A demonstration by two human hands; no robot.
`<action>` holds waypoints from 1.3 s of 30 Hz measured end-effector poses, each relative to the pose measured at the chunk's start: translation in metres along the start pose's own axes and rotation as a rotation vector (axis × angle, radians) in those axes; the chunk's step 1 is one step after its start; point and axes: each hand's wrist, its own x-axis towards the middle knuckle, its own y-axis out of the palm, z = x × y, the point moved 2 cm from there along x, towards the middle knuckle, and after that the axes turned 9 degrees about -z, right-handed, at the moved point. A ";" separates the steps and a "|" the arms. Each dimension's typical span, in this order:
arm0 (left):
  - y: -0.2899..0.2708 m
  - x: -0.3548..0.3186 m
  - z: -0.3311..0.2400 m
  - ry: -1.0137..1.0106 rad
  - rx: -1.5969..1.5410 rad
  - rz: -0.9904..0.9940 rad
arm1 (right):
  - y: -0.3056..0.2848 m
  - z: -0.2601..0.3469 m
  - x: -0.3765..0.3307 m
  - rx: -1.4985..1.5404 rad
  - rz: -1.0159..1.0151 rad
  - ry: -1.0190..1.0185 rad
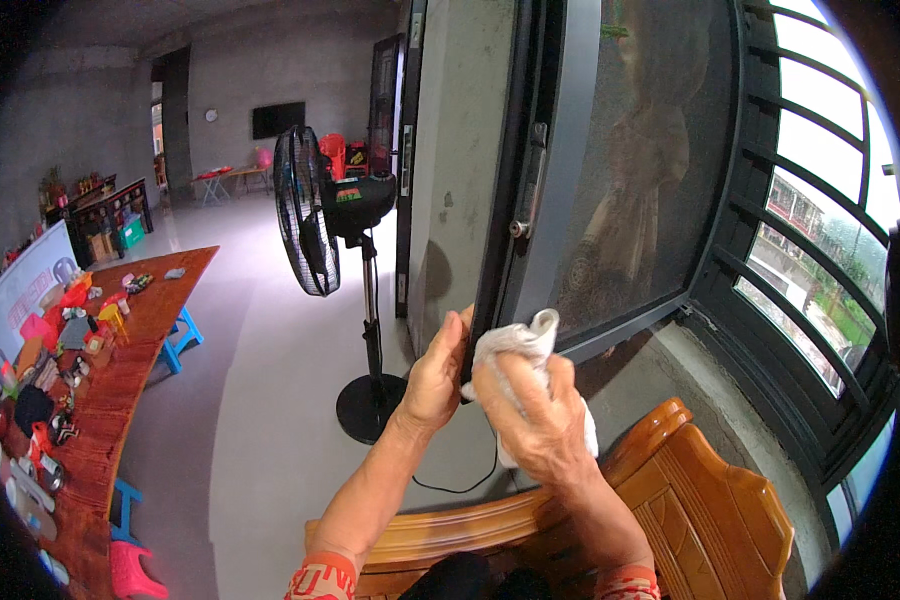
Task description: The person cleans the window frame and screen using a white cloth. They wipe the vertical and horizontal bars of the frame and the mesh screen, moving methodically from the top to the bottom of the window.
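An opened window sash [582,170] with a dark grey frame and a mesh panel stands upright in front of me. My left hand [438,375] grips the lower part of its left edge, thumb on the near side and fingertips hidden behind the frame. Bunched in my right hand [540,420] is a white cloth [525,340], pressed against the sash's lower corner. Part of the cloth hangs below my fingers. Higher on the frame is a metal handle [532,190] with a round lock.
A carved wooden bench [710,490] stands right below my arms. To the left is a black pedestal fan [370,290] with a cord on the floor. A cluttered wooden table [160,320] fills the far left, with blue stools [182,342] beside it. Barred windows [800,170] line the right.
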 end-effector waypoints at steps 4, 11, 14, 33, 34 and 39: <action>-0.005 -0.001 0.003 0.013 -0.101 0.131 | -0.012 0.003 0.003 0.208 0.113 -0.024; 0.001 -0.007 0.006 0.046 -0.004 -0.126 | 0.002 0.014 0.049 -0.203 -0.081 0.011; -0.002 -0.011 0.001 -0.035 -0.105 -0.095 | 0.006 0.021 0.038 -0.265 -0.055 -0.001; 0.001 -0.009 0.003 0.064 0.031 -0.025 | -0.012 -0.004 0.014 0.164 -0.302 0.244; 0.006 -0.010 0.000 0.115 0.047 -0.011 | -0.005 -0.007 0.016 0.198 -0.296 0.267; -0.001 -0.011 0.005 0.088 0.052 -0.010 | 0.019 -0.002 -0.009 0.250 -0.336 0.314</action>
